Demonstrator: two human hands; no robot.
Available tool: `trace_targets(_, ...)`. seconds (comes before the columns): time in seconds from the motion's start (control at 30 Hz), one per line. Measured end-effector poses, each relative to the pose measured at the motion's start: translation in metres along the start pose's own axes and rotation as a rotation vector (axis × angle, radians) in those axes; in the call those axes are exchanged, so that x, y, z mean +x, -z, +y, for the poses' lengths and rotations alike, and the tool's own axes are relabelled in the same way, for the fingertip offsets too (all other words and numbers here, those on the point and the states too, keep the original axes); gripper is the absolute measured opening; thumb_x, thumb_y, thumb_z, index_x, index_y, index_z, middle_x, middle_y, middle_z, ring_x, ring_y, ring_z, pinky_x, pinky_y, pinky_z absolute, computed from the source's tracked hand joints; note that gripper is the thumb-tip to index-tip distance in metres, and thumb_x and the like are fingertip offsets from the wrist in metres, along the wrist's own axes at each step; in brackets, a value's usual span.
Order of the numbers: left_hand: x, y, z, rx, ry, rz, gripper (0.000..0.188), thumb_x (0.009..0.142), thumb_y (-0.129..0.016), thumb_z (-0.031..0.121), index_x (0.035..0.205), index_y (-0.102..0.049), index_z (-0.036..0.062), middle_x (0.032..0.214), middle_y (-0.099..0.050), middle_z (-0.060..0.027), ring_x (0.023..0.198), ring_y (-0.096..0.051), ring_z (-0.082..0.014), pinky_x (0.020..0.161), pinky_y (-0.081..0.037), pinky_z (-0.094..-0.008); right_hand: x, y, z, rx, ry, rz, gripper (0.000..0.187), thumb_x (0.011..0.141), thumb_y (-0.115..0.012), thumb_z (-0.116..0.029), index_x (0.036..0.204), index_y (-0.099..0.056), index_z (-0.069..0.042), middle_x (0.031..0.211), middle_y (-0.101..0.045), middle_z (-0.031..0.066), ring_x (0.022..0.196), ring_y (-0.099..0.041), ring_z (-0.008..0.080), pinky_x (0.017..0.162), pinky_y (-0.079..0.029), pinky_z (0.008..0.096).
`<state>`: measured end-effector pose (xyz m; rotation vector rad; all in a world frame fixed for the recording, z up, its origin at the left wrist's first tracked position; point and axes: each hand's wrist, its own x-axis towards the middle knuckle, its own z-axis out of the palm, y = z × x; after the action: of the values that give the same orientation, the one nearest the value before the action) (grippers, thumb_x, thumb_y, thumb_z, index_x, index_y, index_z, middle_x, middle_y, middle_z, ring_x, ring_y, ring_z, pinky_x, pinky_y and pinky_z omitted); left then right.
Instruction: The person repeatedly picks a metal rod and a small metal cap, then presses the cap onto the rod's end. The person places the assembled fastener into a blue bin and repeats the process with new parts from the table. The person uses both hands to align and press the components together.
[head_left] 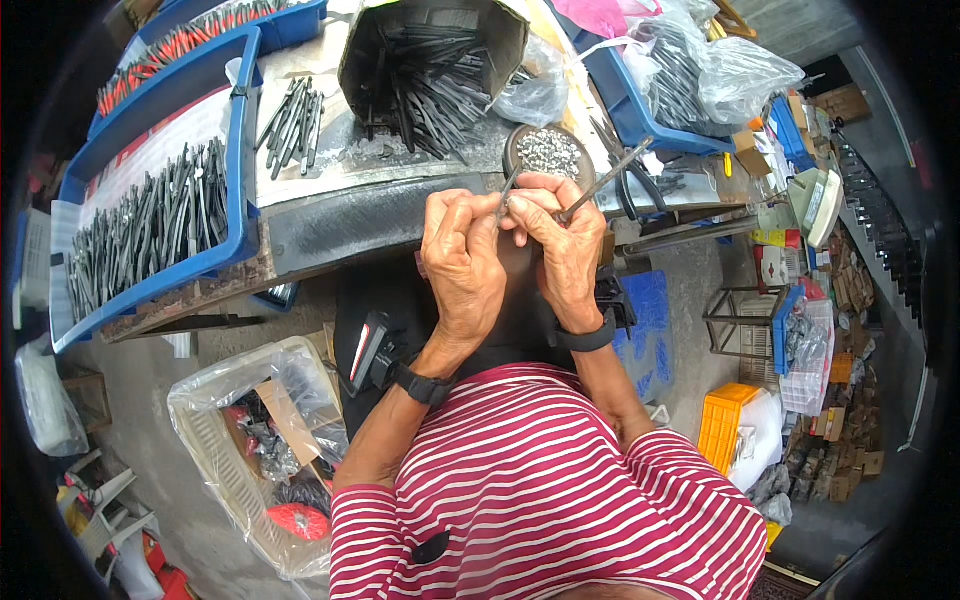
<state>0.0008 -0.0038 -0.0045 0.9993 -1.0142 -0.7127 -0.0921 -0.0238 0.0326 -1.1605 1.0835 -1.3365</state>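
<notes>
My left hand is closed at the fingertips, pinching a thin dark metal strip that points up. Against it, my right hand pinches too, with a long slim dark metal rod sticking out to the upper right between its fingers. Where the fingertips meet, a small part may be hidden. Just beyond both hands stands a round dish heaped with small shiny metal pieces. Behind it, a tipped container spills many slim black metal pieces onto the bench.
On the left lies a blue tray of dark slim pieces; a few more rest beside it. Right of the dish are dark pliers-like handles and another blue bin. A plastic-lined crate stands on the floor.
</notes>
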Motion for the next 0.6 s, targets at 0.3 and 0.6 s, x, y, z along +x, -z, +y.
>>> trace_targets(0.3, 0.0024, -0.0026, 0.0014, -0.085, 0.068, 0.022, 0.012, 0.084, -0.051, -0.009, 0.091, -0.059, -0.0054, 0.094, -0.045, -0.0025, 0.066, -0.048, -0.0057, 0.056, -0.04, -0.0189, 0.0016, -0.003, 0.0034, 0.003, 0.039, -0.008, 0.018, 0.084, -0.058, -0.003, 0.1, -0.056, 0.006, 0.073, -0.062, 0.0076, 0.061, -0.055, 0.0091, 0.055, -0.042, 0.0192)
trace_targets(0.6, 0.0051, -0.008, 0.0062, -0.166, 0.141, 0.037, 0.012, 0.084, -0.051, -0.01, 0.092, -0.058, -0.0048, 0.087, -0.048, -0.0019, 0.063, -0.047, -0.0055, 0.054, -0.04, -0.0189, -0.0004, -0.0074, 0.006, -0.256, 0.147, 0.081, 0.016, 0.085, -0.059, -0.008, 0.096, -0.057, 0.004, 0.07, -0.063, 0.0039, 0.06, -0.056, 0.0067, 0.051, -0.044, 0.0197)
